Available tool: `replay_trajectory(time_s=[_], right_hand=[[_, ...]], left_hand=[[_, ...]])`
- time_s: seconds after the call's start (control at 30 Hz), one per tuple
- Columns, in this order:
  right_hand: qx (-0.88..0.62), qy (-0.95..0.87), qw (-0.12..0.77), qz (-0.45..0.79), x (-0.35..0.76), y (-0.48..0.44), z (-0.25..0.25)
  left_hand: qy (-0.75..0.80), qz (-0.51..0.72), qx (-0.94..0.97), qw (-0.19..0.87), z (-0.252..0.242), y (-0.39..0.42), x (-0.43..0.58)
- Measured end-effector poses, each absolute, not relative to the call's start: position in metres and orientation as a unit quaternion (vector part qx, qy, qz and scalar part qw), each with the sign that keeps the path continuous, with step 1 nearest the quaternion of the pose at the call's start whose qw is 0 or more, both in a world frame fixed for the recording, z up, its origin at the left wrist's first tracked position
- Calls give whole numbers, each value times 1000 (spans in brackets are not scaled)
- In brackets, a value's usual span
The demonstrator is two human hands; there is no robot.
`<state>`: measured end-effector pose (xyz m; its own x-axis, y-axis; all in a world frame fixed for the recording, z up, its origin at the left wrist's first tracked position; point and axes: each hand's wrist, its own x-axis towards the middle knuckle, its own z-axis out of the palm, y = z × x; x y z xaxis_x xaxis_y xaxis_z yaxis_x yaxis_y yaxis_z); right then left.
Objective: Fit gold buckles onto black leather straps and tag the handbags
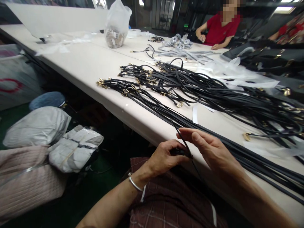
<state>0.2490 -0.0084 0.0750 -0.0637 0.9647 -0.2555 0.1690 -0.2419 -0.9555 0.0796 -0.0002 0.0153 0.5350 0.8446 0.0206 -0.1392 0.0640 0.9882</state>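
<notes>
Just off the table's front edge, above my lap, my left hand is closed around a small black object, whose kind I cannot make out. A thin black strap slants past the fingertips of this hand, its upper end free. My right hand is beside it, fingers stretched out and thumb raised, right against or behind the strap; whether it touches cannot be seen. Along the table edge lies a bundle of long black straps with gold buckles and clasps at its far end.
A larger heap of black straps covers the table's right side, with clear plastic wrapping behind. Farther back are a filled plastic bag and grey wrapped straps. A person in red works opposite. Wrapped bundles lie on the floor left.
</notes>
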Motion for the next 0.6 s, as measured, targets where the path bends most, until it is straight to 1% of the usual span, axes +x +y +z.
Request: replay_trajectory(time_s=[0.1,0.17,0.23,0.37,0.5,0.6], right_hand=[[-534,-487,377,579,239,5,92],[-526,-502,382,571,242,9,95],[-541,-527,378,536,250,10,93],[-607,-572,320,450,268,2,80],[-626,-550,255,490,268,-10,65],[-617,-551,249,504,262,-16,57]], left_hand=[[312,373,556,674,14,0,79],[330,386,540,672,13,1,75],[351,399,521,668,11,1,69],[372,409,524,648,10,1,57],[365,409,565,617,11,-2,55],[359,424,593,583,11,-4,58]])
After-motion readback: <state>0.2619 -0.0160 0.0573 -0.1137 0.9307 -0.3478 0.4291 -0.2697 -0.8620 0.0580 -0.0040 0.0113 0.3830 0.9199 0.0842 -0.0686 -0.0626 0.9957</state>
